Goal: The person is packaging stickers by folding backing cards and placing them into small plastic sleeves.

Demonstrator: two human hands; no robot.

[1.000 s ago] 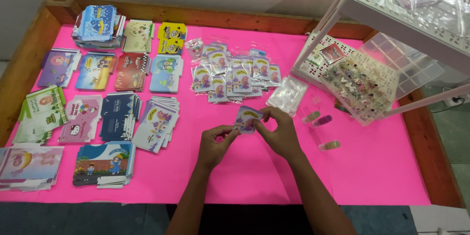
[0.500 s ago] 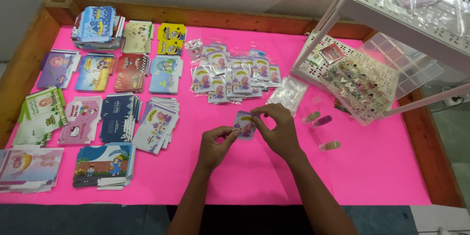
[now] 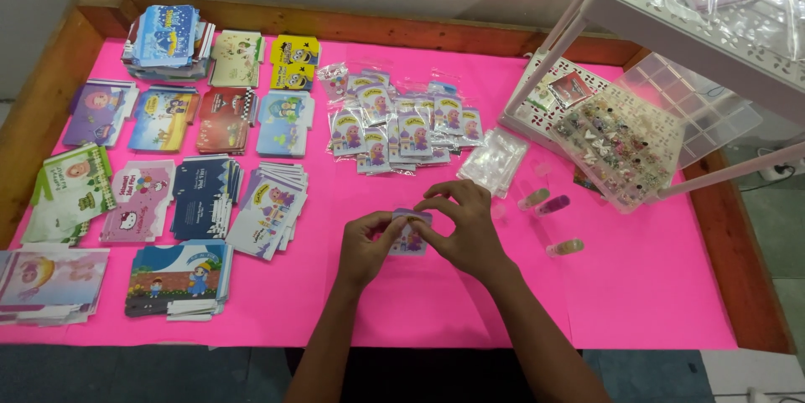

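Both hands meet at the middle of the pink table point(image 3: 637, 286) over a small printed card point(image 3: 410, 236) with a cartoon figure. My left hand point(image 3: 367, 245) pinches its left side. My right hand point(image 3: 461, 227) covers its top and right side with curled fingers. Most of the card is hidden by my fingers. A spread of small bagged cards point(image 3: 398, 126) lies just beyond my hands.
Stacks of flat printed cartoon boxes point(image 3: 201, 193) fill the table's left half. A pile of clear plastic bags point(image 3: 493, 160), three small glitter vials point(image 3: 553, 204), a clear compartment box of beads point(image 3: 616, 147) and a white plastic rack point(image 3: 713, 9) sit to the right. A wooden rim point(image 3: 50, 101) borders the table.
My hands and the small card have drawn slightly nearer to me, with my right fingers shifting over the card's top. Nothing else on the table moved.
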